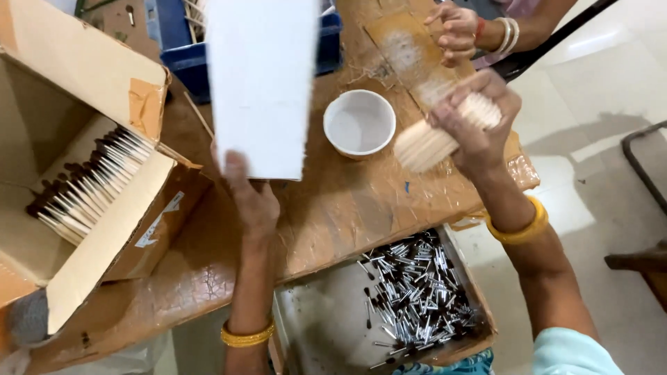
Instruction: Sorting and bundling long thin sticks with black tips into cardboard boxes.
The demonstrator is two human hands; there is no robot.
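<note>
1. At far left an open brown cardboard box (83, 208) lies tipped on its side, with a neat row of white sticks with dark tips (87, 184) stacked inside it.
2. The left hand (251, 201) reaches up over the worn, tape-covered brown table (333, 208) and pinches the lower edge of a tall white rectangular card sheet (260, 83), thumb and fingers closed on it. The sheet stands upright, its long axis running away from the person, and it hides part of the blue plastic crate (187, 62) behind it.
3. Between the two hands sits a small round white bowl (359, 123) (it looks empty), just beside the sheet's right edge.
4. The right hand (479, 125) is wrapped firmly round a thick bundle of pale wooden sticks (438, 135). The bundle's long axis slants from upper right down to lower left, so its free end points toward the bowl and the sheet; this hand is the nearer one to the bowl.
5. Below the table edge, a shallow cardboard tray (326, 319) holds a loose heap of small dark-tipped sticks (417, 292).
6. At top right, another person's hand (455, 31) rests near the table's far edge.
</note>
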